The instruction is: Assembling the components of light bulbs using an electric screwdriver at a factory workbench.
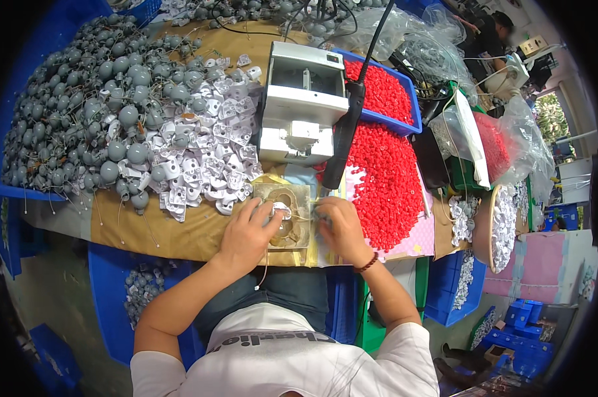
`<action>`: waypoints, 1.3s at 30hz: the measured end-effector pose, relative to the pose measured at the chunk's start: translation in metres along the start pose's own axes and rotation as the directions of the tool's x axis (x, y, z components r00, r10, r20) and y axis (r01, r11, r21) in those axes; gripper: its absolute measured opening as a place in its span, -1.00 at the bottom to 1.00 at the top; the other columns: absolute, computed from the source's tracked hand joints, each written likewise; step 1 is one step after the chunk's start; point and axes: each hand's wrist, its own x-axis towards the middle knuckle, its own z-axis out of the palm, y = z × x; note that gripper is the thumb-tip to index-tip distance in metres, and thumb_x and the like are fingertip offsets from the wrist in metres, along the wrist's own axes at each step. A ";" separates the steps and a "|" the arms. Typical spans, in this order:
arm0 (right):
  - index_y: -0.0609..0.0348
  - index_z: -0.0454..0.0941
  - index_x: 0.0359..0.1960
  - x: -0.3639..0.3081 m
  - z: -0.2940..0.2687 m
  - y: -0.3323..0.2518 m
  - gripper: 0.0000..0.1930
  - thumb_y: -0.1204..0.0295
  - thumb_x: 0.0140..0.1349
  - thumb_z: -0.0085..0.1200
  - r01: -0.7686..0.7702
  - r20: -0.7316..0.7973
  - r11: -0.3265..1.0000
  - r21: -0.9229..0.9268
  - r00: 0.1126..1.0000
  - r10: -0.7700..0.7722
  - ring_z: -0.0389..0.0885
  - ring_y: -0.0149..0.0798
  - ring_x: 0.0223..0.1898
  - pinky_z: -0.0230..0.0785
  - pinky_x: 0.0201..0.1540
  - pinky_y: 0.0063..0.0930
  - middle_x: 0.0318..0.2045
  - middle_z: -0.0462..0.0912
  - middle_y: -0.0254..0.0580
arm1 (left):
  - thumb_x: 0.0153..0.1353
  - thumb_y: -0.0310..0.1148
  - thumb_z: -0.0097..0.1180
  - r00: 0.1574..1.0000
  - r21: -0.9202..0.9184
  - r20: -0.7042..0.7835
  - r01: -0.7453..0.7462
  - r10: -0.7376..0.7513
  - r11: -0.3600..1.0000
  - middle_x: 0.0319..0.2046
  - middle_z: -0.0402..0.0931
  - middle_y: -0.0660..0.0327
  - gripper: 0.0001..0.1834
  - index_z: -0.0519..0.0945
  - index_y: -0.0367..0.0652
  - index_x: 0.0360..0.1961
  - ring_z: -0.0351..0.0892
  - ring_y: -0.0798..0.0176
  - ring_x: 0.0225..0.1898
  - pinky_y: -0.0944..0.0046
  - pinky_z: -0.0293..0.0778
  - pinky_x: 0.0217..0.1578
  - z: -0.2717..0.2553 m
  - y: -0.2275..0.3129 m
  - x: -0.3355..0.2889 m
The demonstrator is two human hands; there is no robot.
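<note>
— Worktable (180, 231), brown covering: contents?

— One small metal jig plate (287, 215) at the near edge, centre. One white machine (303, 99) behind it. One blue tray (405, 92) of red caps at the far right; loose red caps (385, 185), uncounted, spread beside it. Grey bulbs (87, 112), too many to count, far left; white plastic pieces (213, 159) heaped alongside.

— Hands?

— Left hand (247, 233) rests on the plate, fingers pinched on a small white piece (280, 210). Right hand (342, 228) at the plate's right edge, fingers curled on a greyish part (322, 213); grip partly hidden.

— Packages?

— Clear plastic bags (504, 145), right edge.
</note>
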 end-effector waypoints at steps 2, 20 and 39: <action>0.21 0.47 -0.07 0.000 0.013 0.000 -0.62 0.73 0.06 0.22 -0.081 -0.180 0.996 0.046 0.980 0.088 0.55 0.00 0.03 0.48 0.10 -0.22 -0.06 0.56 0.00 | 0.02 -0.59 0.18 1.000 -0.015 -0.006 0.006 -0.007 1.000 0.08 0.51 0.03 -0.49 0.64 -0.17 0.08 0.44 -0.16 0.18 -0.05 0.47 0.14 -0.002 0.001 0.001; 0.30 0.59 0.08 0.075 0.003 -0.029 -0.58 0.46 0.21 0.38 -0.400 0.417 0.817 0.415 0.882 0.220 0.71 -0.29 -0.26 0.57 -0.25 -0.37 -0.24 0.68 -0.14 | 0.00 -0.45 0.30 0.996 -0.008 -0.088 0.004 -0.005 1.000 0.00 0.61 0.09 -0.66 0.71 -0.12 -0.12 0.54 -0.09 0.18 -0.01 0.53 0.02 0.000 -0.002 0.005; 0.30 0.37 0.32 0.101 0.006 0.043 -0.46 0.51 0.32 0.22 -0.136 -0.609 0.989 -0.065 0.790 0.069 0.59 -0.16 -0.06 0.44 0.06 -0.32 -0.08 0.61 -0.10 | 0.04 -0.42 0.33 0.988 -0.056 -0.048 0.145 -0.148 0.988 -0.10 0.57 0.16 -0.54 0.56 -0.14 0.03 0.53 0.04 0.07 0.03 0.45 -0.03 0.004 0.006 0.033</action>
